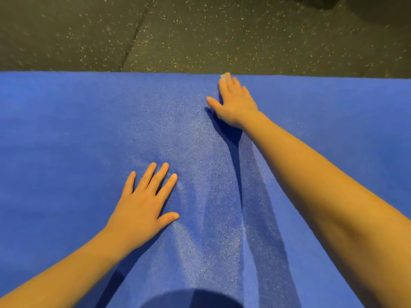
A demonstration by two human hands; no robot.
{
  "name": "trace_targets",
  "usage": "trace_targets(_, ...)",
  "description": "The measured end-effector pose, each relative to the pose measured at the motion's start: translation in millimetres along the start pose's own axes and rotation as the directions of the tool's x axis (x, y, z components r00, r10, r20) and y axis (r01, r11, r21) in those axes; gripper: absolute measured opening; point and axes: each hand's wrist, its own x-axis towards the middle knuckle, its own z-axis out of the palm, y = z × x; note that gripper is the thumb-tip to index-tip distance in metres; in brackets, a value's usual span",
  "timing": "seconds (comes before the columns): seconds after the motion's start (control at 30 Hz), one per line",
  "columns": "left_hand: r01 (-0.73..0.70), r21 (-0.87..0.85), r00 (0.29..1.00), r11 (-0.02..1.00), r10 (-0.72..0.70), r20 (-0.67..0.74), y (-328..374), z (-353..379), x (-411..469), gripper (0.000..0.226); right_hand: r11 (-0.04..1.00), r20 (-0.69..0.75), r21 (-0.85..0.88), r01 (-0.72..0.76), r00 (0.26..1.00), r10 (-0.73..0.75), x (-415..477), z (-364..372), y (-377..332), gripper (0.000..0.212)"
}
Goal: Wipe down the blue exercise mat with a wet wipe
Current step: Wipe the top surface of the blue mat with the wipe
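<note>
Right hand (233, 103) flat, fingers straight, pressing wipe (224, 75) onto mat (66, 130) at its far edge. Mat's long axis runs left–right. Left hand (142, 203) flat and empty, nearer body — likely bracing; the return stroke falls to the right.

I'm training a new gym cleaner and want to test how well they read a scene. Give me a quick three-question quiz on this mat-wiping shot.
1. True or false: the left hand lies flat on the blue mat, fingers straight and holding nothing.
2. Multiple choice: the wet wipe peeks out from under the right hand
A) at the mat's far edge
B) at the mat's near edge
C) beside the left hand
3. Short answer: what lies beyond the mat's far edge?

Key: 1 true; 2 A; 3 dark speckled floor.
</note>
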Motion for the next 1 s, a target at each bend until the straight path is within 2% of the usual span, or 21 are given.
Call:
trace_targets(0.07,-0.003,-0.001,1.0,1.0,0.003,0.01,0.1,-2.0,-0.3,0.08,0.993,-0.008,-0.065,0.1,0.995,-0.101,-3.1,0.4,9.2,0.073)
trace_targets(0.1,-0.005,0.0,1.0,1.0,0.005,0.008,0.2,-2.8,0.0,0.08,0.993,-0.054,-0.081,0.081,0.995,-0.085,-1.1,-1.7,20.3,0.069)
trace_targets(0.17,-0.01,0.002,1.0,1.0,0.01,0.006,0.3,-2.7,0.7,0.079,0.995,-0.137,-0.055,-0.085,0.988,0.077,3.0,-7.6,41.1,0.06)
trace_targets(0.23,-0.004,0.001,1.0,1.0,0.004,0.0,0.6,-2.6,0.6,0.08,0.978,-0.119,0.022,-0.207,0.971,0.208,2.1,-9.6,41.9,0.064)
trace_targets(0.27,-0.005,0.001,1.0,1.0,0.005,-0.006,0.7,-2.3,0.3,0.08,0.982,-0.11,0.034,-0.186,0.976,0.189,-0.4,-6.6,34.9,0.068)
trace_targets(0.33,-0.008,0.002,1.0,1.0,0.008,-0.01,0.7,-2.9,0.1,0.081,0.998,-0.101,-0.003,-0.06,0.993,0.059,-12.1,4.1,26.8,0.073)
trace_targets(0.4,-0.013,-0.002,1.0,1.0,0.013,-0.014,0.9,-3.5,0.3,0.081,0.997,-0.12,-0.071,0.028,0.992,-0.036,-22.9,4.4,38.7,0.069)
trace_targets(0.47,-0.014,0.0,1.0,1.0,0.014,-0.023,1.5,-3.1,0.5,0.081,0.996,-0.187,-0.07,-0.047,0.982,0.033,-26.3,-1.1,58.6,0.063)
trace_targets(0.53,-0.014,0.002,0.999,1.0,0.014,-0.034,1.2,-2.4,0.5,0.081,0.987,-0.178,0.022,-0.161,0.971,0.163,-31.6,-2.8,60.6,0.066)
trace_targets(0.57,-0.016,0.001,0.999,1.0,0.016,-0.035,1.1,-1.7,0.6,0.081,0.986,-0.163,0.051,-0.161,0.972,0.167,-35.5,0.5,54.4,0.069)
trace_targets(0.7,-0.006,-0.002,1.0,1.0,0.006,-0.025,0.7,-0.6,1.1,0.082,1.0,-0.128,-0.005,0.013,0.992,-0.014,-65.1,18.2,50.2,0.072)
trace_targets(0.77,0.006,-0.001,1.0,1.0,-0.006,-0.014,0.6,0.5,1.8,0.084,0.999,-0.191,-0.024,-0.044,0.981,0.039,-72.5,15.4,69.0,0.065)
trace_targets(0.87,0.011,0.002,1.0,1.0,-0.011,-0.012,0.6,0.6,1.8,0.085,0.979,-0.203,0.082,-0.187,0.959,0.2,-84.3,16.4,68.8,0.065)
trace_targets(1.0,0.005,0.002,1.0,1.0,-0.005,0.003,1.8,-3.2,3.1,0.083,0.999,-0.139,0.033,-0.028,0.99,0.032,-119.9,36.8,57.4,0.072)
